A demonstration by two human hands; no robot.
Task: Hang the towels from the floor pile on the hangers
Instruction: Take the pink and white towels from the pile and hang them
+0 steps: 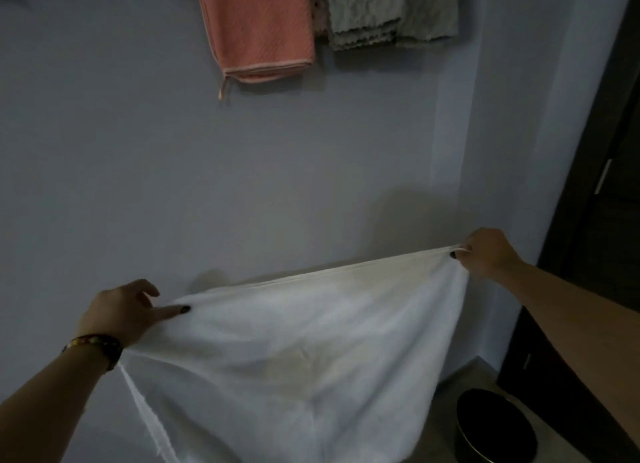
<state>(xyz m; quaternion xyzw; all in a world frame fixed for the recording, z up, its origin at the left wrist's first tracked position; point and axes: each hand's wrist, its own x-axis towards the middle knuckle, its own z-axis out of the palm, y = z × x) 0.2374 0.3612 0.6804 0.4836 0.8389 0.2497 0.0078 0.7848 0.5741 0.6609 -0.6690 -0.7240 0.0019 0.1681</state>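
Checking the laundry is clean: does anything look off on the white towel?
Yes. The white towel, stretched between the left hand and right hand, shows faint yellowish patches near its middle, perhaps stains.

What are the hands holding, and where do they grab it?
Both hold one white cloth towel by its top edge: the left hand has its grip near one end, the right hand pinches the other corner.

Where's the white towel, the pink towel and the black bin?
white towel [294, 351], head view, middle of the spread cloth
pink towel [258, 22], head view, middle of its hanging front
black bin [495, 428], head view, its dark top
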